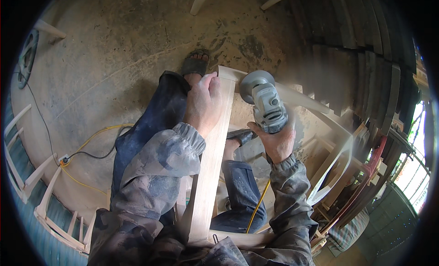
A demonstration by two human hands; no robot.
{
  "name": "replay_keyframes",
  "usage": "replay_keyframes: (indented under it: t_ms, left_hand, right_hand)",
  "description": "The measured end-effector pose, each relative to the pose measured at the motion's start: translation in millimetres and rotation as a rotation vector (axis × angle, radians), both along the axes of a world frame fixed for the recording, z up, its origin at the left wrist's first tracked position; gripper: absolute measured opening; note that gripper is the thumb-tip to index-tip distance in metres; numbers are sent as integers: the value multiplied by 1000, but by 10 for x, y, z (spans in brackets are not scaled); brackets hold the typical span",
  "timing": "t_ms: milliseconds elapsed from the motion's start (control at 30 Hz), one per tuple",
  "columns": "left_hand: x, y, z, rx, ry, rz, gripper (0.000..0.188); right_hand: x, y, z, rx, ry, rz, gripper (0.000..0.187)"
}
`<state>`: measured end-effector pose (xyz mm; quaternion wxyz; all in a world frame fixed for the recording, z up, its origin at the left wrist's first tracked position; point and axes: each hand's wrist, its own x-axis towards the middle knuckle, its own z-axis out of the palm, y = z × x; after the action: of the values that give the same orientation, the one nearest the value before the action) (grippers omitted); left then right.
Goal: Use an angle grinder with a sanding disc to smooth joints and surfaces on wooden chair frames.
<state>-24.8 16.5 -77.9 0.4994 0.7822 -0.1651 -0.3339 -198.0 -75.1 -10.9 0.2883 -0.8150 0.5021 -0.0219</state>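
A pale wooden chair frame [213, 149] lies across my lap, its long flat rail running away from me between my legs. My left hand [204, 102] is closed on the rail's far left edge, near the corner joint. An angle grinder [269, 108] with a grey body sits in my right hand [280, 143], which wraps round its rear end. The grinder's round disc [257, 84] is at the far end of the tool, close beside the frame's far corner. From this view I cannot tell whether the disc touches the wood. Pale dust coats both hands.
Dark boards [340, 78] are stacked at the right. Pale chair parts [61, 227] stand along the left, near yellow and black cables [91, 145]. A yellow cord [259, 206] runs beneath my right arm. My sandalled foot [195, 64] rests on the dusty floor [114, 51].
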Motion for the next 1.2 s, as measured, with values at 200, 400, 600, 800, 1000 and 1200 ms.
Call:
replay_keyframes:
  t_ms: [200,400,600,800,1000,1200]
  left_hand:
    - [30,-20,24,-29,37,-17,40]
    - [8,-23,10,6,22,10,36]
    - [10,-25,29,34,23,-2,36]
    - [14,-85,33,10,43,-4,36]
    - [24,-20,18,1,22,-3,36]
    - [18,-93,1,-3,34,-34,38]
  right_hand:
    - [-23,-33,9,-4,-10,16,88]
    - [-255,-87,-9,-53,31,43,89]
    - [-238,-47,-65,-39,17,114,87]
    - [-346,-27,-128,-59,110,187,86]
    - [-294,45,-150,-74,76,194,86]
    - [-562,-75,-245,-109,121,360,79]
